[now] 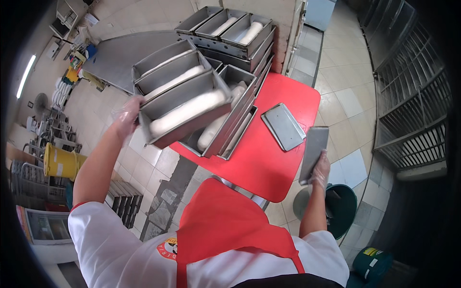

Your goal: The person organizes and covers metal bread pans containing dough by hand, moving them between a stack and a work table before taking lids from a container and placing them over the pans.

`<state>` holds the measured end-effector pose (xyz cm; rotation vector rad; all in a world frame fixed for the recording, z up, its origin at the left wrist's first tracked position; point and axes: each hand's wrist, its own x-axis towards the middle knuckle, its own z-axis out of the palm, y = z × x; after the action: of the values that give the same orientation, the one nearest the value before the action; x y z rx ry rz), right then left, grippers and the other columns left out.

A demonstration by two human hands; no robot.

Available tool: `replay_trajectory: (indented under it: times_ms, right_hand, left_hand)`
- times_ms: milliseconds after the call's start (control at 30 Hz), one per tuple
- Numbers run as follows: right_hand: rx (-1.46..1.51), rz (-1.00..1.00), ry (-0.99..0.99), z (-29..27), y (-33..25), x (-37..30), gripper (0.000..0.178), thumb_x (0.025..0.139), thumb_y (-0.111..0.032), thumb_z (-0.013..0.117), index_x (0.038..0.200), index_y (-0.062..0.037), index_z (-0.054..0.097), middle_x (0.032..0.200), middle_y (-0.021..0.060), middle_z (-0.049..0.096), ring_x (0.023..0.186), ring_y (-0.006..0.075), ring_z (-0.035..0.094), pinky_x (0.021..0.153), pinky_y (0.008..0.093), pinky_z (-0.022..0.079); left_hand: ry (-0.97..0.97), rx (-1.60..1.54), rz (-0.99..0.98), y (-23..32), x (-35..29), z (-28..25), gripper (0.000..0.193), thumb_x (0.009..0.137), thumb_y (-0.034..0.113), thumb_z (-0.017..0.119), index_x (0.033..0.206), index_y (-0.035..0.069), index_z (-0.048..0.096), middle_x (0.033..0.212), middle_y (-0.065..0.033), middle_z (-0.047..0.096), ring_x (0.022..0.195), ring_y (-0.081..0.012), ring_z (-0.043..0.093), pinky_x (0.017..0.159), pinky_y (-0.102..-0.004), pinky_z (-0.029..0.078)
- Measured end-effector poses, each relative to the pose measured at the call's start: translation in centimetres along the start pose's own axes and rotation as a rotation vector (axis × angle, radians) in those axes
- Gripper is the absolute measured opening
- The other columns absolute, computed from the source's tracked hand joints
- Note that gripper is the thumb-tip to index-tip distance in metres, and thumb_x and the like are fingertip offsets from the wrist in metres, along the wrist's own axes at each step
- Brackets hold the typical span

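My left hand [128, 114], in a clear plastic glove, grips the end of a joined set of three metal loaf pans [197, 126]. The set is tilted above other pans, and each section holds a long pale dough roll [189, 113]. Beneath it, more loaf pans [225, 137] with dough stand on the red tabletop [297, 91], partly covered. In my gloved right hand [321, 170] is a flat grey metal pan lid [316, 144], held off the table's right edge. A second metal lid [283, 127] lies flat on the red surface.
Stacked loaf pans [249, 50] with dough rise at the table's far end. A grey metal table [129, 53] stands behind on the left. Below my right arm is a green bin [345, 206]. A barred metal gate [413, 96] runs along the right; a yellow bucket [62, 161] is at left.
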<state>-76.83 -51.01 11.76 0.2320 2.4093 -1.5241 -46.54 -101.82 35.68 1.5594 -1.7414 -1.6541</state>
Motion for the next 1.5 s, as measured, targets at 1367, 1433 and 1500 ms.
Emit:
replay_trajectory:
  times_ms: [1367,1433,1500]
  right_hand:
    - [-1.025,-0.439,-0.14,17.4,-36.2,-6.0,0.095,0.083,-0.085,0.046,0.1,0.0035,0.075,0.107,0.0283,0.07,0.107,0.0415,0.067,0.098,0.0479,0.047]
    - [-1.034,-0.526,-0.218,18.6,-37.1,-6.0,0.095,0.084,-0.085,0.045,0.1,0.0037,0.075,0.108,0.0291,0.07,0.107,0.0418,0.067,0.098,0.0482,0.046]
    - [-1.036,-0.529,-0.24,21.4,-38.4,-7.3,0.093,0.087,-0.083,0.043,0.106,0.0025,0.073,0.109,0.0299,0.069,0.108,0.0427,0.066,0.099,0.0496,0.047]
  left_hand:
    - [-0.193,0.638,0.895,9.4,21.0,5.6,0.055,0.105,0.042,0.04,0.126,-0.005,0.06,0.128,-0.0279,0.062,0.123,-0.0426,0.056,0.107,-0.045,0.041]
    - [-0.181,0.63,0.996,9.1,20.8,6.0,0.053,0.105,0.041,0.037,0.116,-0.003,0.063,0.119,-0.0284,0.064,0.116,-0.0459,0.058,0.103,-0.0494,0.042]
    - [-0.123,0.622,1.02,8.5,21.5,6.0,0.055,0.105,0.043,0.034,0.11,-0.002,0.064,0.113,-0.0287,0.066,0.113,-0.0471,0.059,0.101,-0.0513,0.043]
